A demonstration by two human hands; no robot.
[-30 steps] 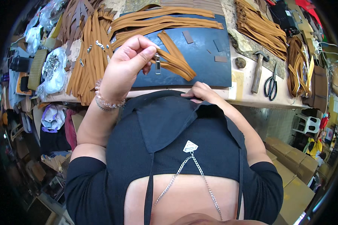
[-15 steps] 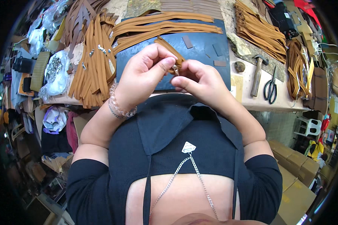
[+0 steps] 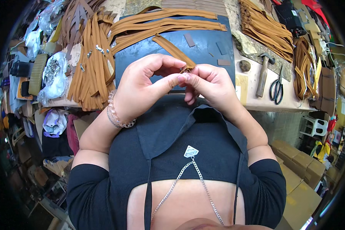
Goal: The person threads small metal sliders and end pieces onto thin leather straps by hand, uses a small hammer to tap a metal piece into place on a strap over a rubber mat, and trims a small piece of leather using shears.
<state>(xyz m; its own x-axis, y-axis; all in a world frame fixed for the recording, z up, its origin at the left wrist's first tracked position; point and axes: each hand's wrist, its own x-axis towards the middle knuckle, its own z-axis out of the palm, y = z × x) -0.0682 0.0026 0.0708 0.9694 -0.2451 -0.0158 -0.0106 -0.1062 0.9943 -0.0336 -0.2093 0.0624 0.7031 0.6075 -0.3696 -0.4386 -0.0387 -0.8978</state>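
Note:
A brown zipper strip (image 3: 174,49) slants down over a dark board, its near end pinched between my two hands. My left hand (image 3: 147,78), with a clear coil bracelet at the wrist, has thumb and forefinger closed on that end. From the other side my right hand (image 3: 212,80) grips it too, its thumb tip meeting the left thumb. Fingers cover most of the zipper end, so whether a slider sits there cannot be made out. Beyond my hands, more brown zippers (image 3: 168,25) lie across the board's far part.
On the dark board (image 3: 142,48) lie small brown pieces (image 3: 189,40). To the left are a zipper pile (image 3: 92,65) with loose metal sliders and a plastic bag (image 3: 55,74). A round stone (image 3: 245,66), a hammer (image 3: 263,76), scissors (image 3: 276,90) and a zipper bundle (image 3: 266,28) lie right.
Both hands have shifted slightly right and come together, thumbs now touching. More of the zipper strip shows beyond them. The shiny metal piece seen between the fingers before is now mostly hidden.

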